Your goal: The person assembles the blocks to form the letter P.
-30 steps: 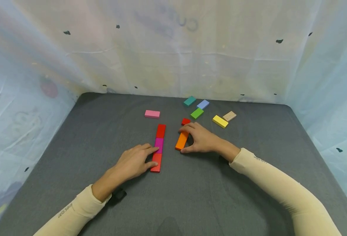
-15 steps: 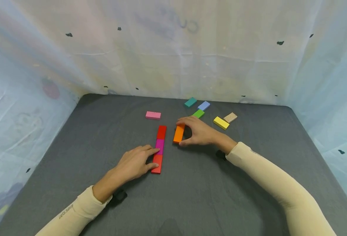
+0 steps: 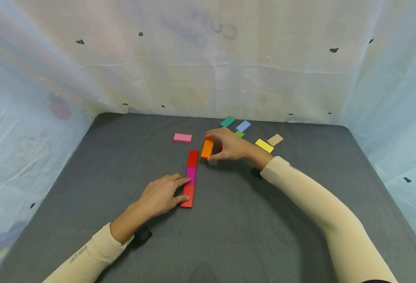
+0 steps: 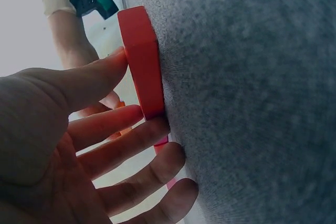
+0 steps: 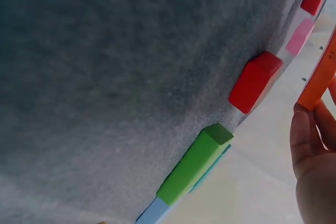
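Three flat blocks lie end to end in a row: a red block [image 3: 192, 158] farthest, a magenta block [image 3: 190, 172] in the middle, an orange-red block [image 3: 189, 190] nearest. My left hand [image 3: 162, 193] rests against this row, index finger at the magenta block and thumb on the orange-red one. Its other fingers lie extended beside them in the left wrist view. My right hand [image 3: 231, 144] pinches an orange block [image 3: 208, 147] between thumb and fingers, raised off the table, right of the row's far end. A loose red block [image 5: 255, 82] is partly hidden behind that hand.
A pink block [image 3: 182, 138] lies beyond the row. At the back right are teal [image 3: 227, 121], periwinkle [image 3: 243, 125], green [image 3: 239, 134], yellow [image 3: 264, 146] and plain wooden [image 3: 275, 140] blocks. Patterned curtains [image 3: 208, 59] enclose the grey table [image 3: 229, 236].
My right hand has lifted the orange block and carried it away from me and to the left, toward the row's far end. The left hand and the row have stayed in place.
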Demonstrator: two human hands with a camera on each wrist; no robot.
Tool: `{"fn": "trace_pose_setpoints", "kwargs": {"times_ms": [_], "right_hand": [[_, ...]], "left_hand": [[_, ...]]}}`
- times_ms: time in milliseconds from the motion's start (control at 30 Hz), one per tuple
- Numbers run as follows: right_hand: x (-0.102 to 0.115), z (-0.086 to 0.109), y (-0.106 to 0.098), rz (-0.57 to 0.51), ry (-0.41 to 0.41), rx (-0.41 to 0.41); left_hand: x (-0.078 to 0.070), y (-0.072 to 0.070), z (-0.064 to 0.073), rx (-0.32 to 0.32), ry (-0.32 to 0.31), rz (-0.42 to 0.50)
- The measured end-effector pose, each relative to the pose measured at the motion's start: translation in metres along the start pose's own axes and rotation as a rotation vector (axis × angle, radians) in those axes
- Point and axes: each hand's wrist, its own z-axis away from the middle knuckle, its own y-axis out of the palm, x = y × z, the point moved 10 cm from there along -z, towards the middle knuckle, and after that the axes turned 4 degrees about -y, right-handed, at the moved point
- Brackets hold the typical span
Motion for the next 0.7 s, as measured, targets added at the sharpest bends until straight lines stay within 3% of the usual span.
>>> {"fn": "trace_pose_setpoints", "kwargs": {"times_ms": [700], "right_hand": [[-0.020, -0.037, 0.002, -0.019, 0.058, -0.041]], "left_hand": [[0.001, -0.001, -0.001, 0.005, -0.002, 0.007]]}}
